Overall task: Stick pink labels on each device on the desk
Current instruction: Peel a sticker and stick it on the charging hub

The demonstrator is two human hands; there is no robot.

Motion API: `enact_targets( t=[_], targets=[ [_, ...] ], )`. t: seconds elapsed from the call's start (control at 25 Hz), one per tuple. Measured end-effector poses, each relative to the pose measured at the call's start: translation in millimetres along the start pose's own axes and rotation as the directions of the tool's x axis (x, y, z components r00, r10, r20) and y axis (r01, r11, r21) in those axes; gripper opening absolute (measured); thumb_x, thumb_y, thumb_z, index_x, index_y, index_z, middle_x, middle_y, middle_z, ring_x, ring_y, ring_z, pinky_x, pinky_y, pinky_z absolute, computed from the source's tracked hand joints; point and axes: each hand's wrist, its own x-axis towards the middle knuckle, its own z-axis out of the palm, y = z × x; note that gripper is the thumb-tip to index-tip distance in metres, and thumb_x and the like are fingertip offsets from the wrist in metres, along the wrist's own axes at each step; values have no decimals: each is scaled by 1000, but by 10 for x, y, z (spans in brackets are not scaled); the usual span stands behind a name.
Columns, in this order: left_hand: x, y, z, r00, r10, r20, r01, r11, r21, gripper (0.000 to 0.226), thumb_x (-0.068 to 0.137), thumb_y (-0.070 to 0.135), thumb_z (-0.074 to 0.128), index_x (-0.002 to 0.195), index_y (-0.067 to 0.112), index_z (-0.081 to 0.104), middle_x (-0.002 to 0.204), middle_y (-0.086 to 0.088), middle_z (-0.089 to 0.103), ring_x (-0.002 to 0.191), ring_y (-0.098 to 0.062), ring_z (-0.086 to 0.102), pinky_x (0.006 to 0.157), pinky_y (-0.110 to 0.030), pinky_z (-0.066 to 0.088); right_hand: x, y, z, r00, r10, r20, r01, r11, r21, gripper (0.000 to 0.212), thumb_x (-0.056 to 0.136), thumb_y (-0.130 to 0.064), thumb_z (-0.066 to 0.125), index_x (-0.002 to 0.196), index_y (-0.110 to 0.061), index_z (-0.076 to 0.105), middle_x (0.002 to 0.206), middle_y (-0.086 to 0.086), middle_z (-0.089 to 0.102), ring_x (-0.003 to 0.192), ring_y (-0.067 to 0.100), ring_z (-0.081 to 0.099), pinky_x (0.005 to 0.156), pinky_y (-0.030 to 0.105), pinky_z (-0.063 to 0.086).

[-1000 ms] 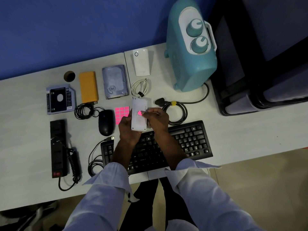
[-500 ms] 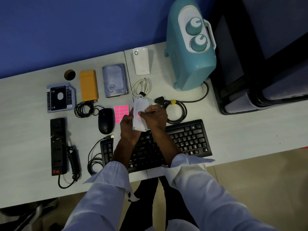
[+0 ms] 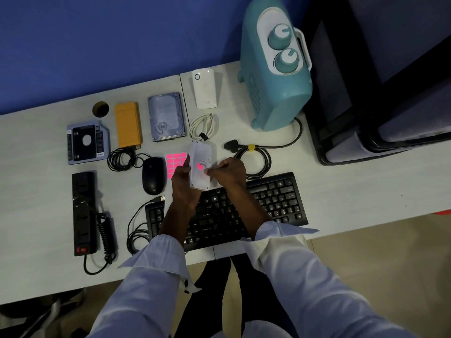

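Note:
My left hand (image 3: 181,184) holds a flat white device (image 3: 201,164) upright above the desk, just beyond the black keyboard (image 3: 273,203). A small pink label (image 3: 199,166) sits on the device's face beside a printed logo. My right hand (image 3: 227,172) is at the device's right edge, fingertips touching it next to the label. The sheet of pink labels (image 3: 174,162) lies on the desk to the left, partly hidden by my left hand. Unlabelled-looking devices lie around: black mouse (image 3: 153,175), hard drive (image 3: 166,116), orange box (image 3: 128,124), white adapter (image 3: 204,88).
A teal heater (image 3: 275,67) stands at the back right, its black cable (image 3: 258,157) coiled beside my right hand. A drive caddy (image 3: 85,142) and black power strip (image 3: 83,211) lie at the left. A white coiled cable (image 3: 202,126) lies behind the device. A dark chair (image 3: 380,93) stands right of the desk.
My right fingers have slid off the label to the device's right edge, so the pink label now shows whole on the device. The device stays in my left hand.

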Motion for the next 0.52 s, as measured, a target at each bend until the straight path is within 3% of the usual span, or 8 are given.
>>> enact_targets(
  t=[0.08,0.16,0.24,0.32,0.4,0.52],
  targets=[
    [23,-17,6,997,59,-52,-52,991,126,50,90,20,51,138,8,50,124,-13,62,110,-30,60,86,-43,56,-33,85,18,999,38,-2,-38,989,143,30,67,-20,88,62,-20,58,72,2,67,65,16,63,64,30,55],
    [14,-44,15,981,139,-132,-90,942,323,80,82,34,71,151,12,38,144,-12,52,123,-29,55,95,-44,52,-95,133,19,998,57,-6,-54,967,249,17,72,-16,80,67,-21,64,76,6,71,65,20,65,68,38,59],
    [-39,-122,123,945,300,-127,-161,769,619,70,86,23,70,149,21,41,149,-8,50,126,-23,54,102,-44,50,-135,146,-3,999,37,17,-40,936,350,12,81,-9,68,75,-19,71,80,11,72,60,21,63,61,35,57],
    [-60,-236,176,895,436,-93,-217,608,764,67,85,6,72,145,23,47,145,-6,53,124,-19,56,102,-41,51,-115,149,-19,999,26,20,-31,919,394,16,88,-6,60,89,-12,75,86,16,73,65,24,67,62,37,59],
    [-46,-311,181,847,528,-67,-256,514,819,75,76,10,82,143,21,49,141,-3,56,125,-17,56,100,-41,53,-74,158,-14,1000,22,-17,-14,926,376,19,86,-13,58,92,-16,76,92,14,76,79,26,72,74,48,62],
    [-30,-413,148,788,615,32,-280,312,908,82,69,28,82,143,17,48,136,-2,56,123,-22,55,97,-41,53,-45,165,-10,997,-3,-82,25,964,266,24,82,-19,56,91,-22,78,96,6,78,86,23,74,80,45,61]
  ],
)
